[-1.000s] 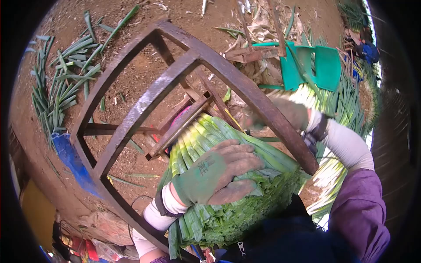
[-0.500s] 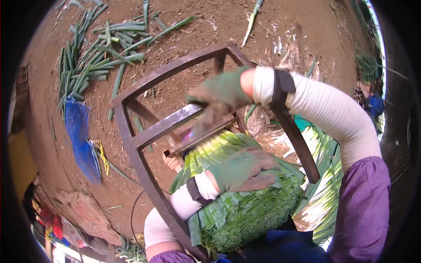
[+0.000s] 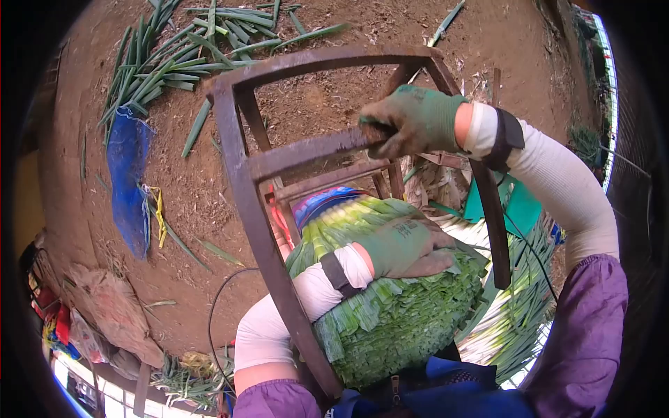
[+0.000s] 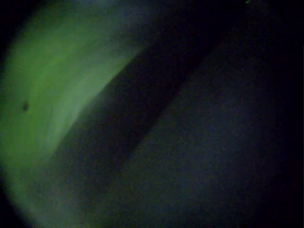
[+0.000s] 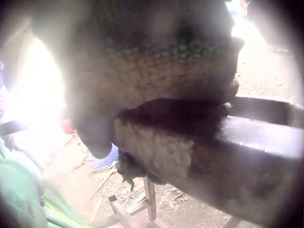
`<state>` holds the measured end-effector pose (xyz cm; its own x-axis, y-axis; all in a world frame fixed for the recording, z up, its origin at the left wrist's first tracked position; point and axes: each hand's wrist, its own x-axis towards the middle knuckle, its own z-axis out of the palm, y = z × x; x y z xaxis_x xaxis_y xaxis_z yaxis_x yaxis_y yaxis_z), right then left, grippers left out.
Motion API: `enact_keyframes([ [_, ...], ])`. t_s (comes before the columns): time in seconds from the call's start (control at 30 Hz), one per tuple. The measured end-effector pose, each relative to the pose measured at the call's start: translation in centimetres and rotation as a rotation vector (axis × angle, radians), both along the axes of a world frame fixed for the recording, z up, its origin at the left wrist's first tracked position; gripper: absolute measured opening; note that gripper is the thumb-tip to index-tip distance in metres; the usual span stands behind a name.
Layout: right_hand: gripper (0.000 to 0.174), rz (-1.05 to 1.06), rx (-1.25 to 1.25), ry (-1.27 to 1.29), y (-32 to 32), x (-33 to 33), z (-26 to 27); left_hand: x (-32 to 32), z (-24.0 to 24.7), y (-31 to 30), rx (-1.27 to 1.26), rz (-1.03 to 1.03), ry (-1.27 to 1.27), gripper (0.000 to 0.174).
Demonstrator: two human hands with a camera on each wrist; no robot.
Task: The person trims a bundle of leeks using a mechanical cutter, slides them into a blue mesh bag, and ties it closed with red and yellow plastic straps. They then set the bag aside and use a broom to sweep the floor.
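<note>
left palm on the leeks, right fist round the bar

my gloved left hand [image 3: 408, 249] lies spread over the top of a thick leek bundle [image 3: 404, 324], fingers stretched out and gripping nothing. the bundle sits under that palm, close against my body: cut leaf ends on my side of the hand, pale stalks beyond it, next to a blue and red cloth [image 3: 326, 202]. my gloved right hand [image 3: 414, 125] curls tightly round the crossbar of a dark brown frame [image 3: 306, 155], ahead of the left hand. the left wrist view is too dark to add anything.

i judge the bundle heavy as a whole, yet each leaf soft, a bit slick and easily bruised; loose outer leaves could slide off. a broad flat palm suits the leafy part, and the firmer hold should be at the stiffer pale stalks. the frame looks rigid and hefty, best gripped on a bar, as here.

the ground beyond both hands is bare brown soil [image 3: 185, 188]. a heap of cut leaves [image 3: 181, 66] and a blue mesh bag [image 3: 129, 184] lie left of my hands; more leeks [image 3: 498, 313] lie right of the left hand, near green plastic [image 3: 521, 209].
</note>
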<state>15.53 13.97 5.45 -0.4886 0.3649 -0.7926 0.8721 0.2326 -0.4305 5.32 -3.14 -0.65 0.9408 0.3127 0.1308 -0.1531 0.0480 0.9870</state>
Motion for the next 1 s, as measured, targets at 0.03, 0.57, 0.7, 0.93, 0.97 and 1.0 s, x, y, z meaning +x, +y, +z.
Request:
enact_keyframes([
  [0.03, 0.029, -0.015, 0.042, 0.022, 0.3, 0.3, -0.5, 0.0, 0.0, -0.1, 0.012, 0.013, -0.002, 0.042],
  [0.57, 0.016, 0.09, 0.223, 0.096, 0.7, -1.1, 4.5, -0.7, 0.1, 0.1, -0.009, 0.031, -0.005, 0.045],
  [0.7, 0.016, -0.033, 0.456, 0.169, 7.6, 1.2, -3.1, -0.5, -0.3, -0.5, 0.054, 0.039, 0.04, 0.044],
  [0.93, 0.01, 0.32, 0.888, -0.092, 14.3, 4.3, -2.2, -1.0, -0.2, -1.3, 0.052, 0.096, 0.04, 0.041],
  [0.97, 0.01, 0.082, 0.892, -0.027, 13.6, 3.7, -0.4, -1.1, -0.2, -1.0, 0.053, 0.099, 0.038, 0.041],
  [1.0, 0.009, -0.156, 0.891, 0.036, 13.3, 3.1, 1.8, -1.1, -0.1, -0.8, 0.058, 0.102, 0.035, 0.041],
])
